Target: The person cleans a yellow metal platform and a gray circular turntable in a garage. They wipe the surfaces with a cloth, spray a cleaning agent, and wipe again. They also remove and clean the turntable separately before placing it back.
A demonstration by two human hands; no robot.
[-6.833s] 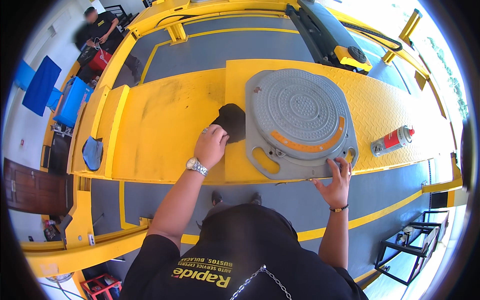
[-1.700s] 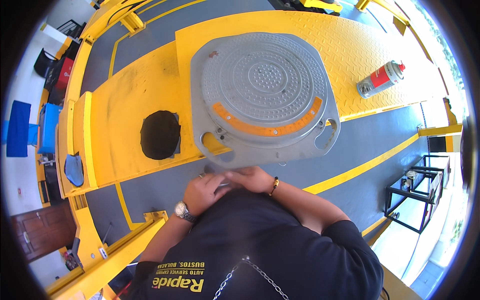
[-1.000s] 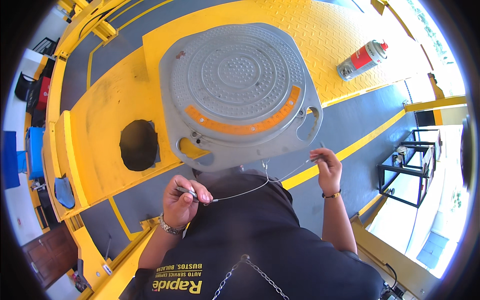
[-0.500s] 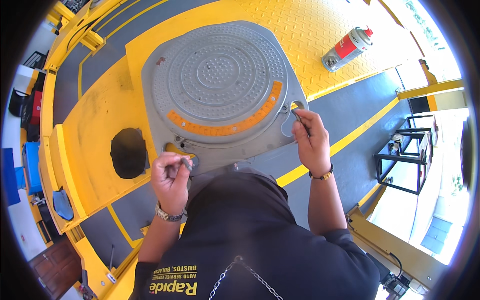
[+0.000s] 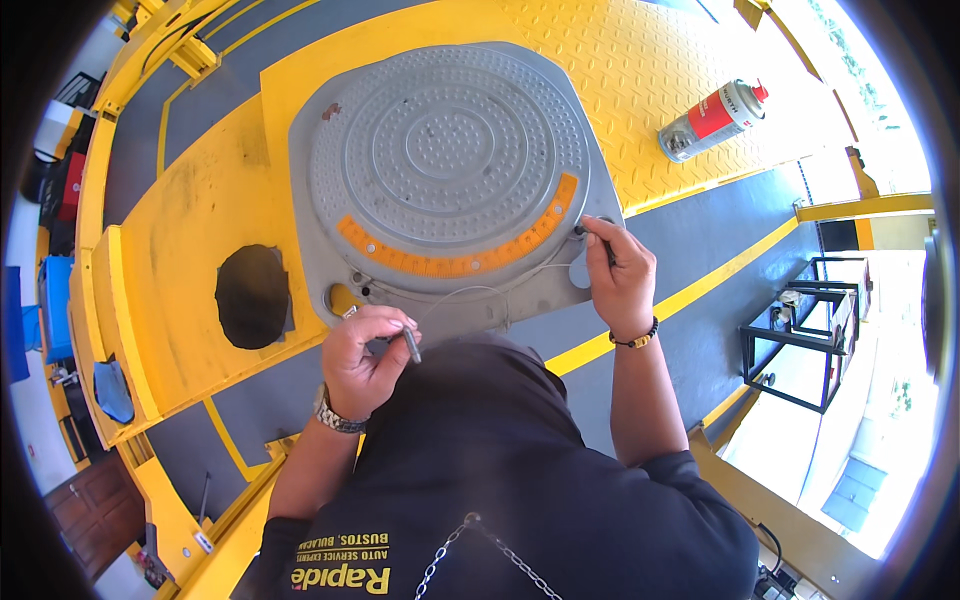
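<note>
A grey turning plate point(image 5: 470, 312), with a round dimpled disc point(image 5: 448, 145) and a curved orange scale point(image 5: 470, 264), lies in front of me. My left hand point(image 5: 362, 368) is closed around a short grey metal pin point(image 5: 413, 346), held just off the plate's near left corner. My right hand point(image 5: 624, 285) pinches a small dark pin point(image 5: 610, 252), partly hidden by the fingers. Its fingertips are by the disc's right edge, over the cutout at the plate's right corner. A thin wire point(image 5: 475, 288) loops across the plate's near edge between the hands.
The plate rests on a yellow ramp point(image 5: 190, 270) with a dark round patch point(image 5: 252, 298). On its tread-patterned part lies a spray can point(image 5: 712, 120) with a red cap. A black metal frame stand point(image 5: 800, 335) is on the floor at right.
My left hand has shifted right, away from the plate's left cutout, with its pin. My right fingertips have moved slightly left, closer to the disc's edge. The wire shows more clearly.
</note>
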